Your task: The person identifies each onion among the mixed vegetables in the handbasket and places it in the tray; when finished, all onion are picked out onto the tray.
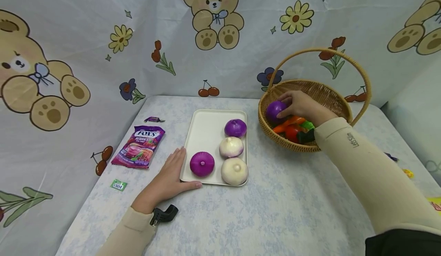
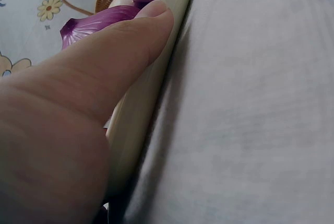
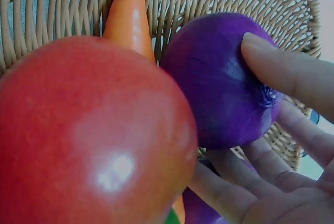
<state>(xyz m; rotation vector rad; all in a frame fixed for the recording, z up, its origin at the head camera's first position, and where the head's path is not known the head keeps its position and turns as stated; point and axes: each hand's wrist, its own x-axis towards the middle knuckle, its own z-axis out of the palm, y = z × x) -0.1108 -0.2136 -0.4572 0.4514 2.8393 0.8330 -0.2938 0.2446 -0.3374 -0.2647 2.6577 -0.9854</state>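
Observation:
My right hand (image 1: 301, 105) reaches into the wicker basket (image 1: 263, 120) and grips a purple onion (image 1: 275, 111). In the right wrist view the thumb lies over the onion (image 3: 214, 83) and the fingers curl beneath it, close beside a red tomato (image 3: 94, 130) and an orange carrot (image 3: 129, 20). My left hand (image 1: 169, 177) rests along the lower left corner of a white tray (image 1: 203, 129), fingers straight, thumb on its near edge. On the tray are two purple onions, one at lower left (image 1: 202, 164) and one at upper right (image 1: 236, 128), and two whitish onions (image 1: 234, 171) at right.
Left of the tray lie a purple Fox's candy bag (image 1: 141, 147), a small purple wrapped candy (image 1: 154, 119) and a green packet (image 1: 118, 185). The basket's tall handle (image 1: 365, 80) arches above its rim. A yellow item (image 1: 408, 173) lies at the right table edge.

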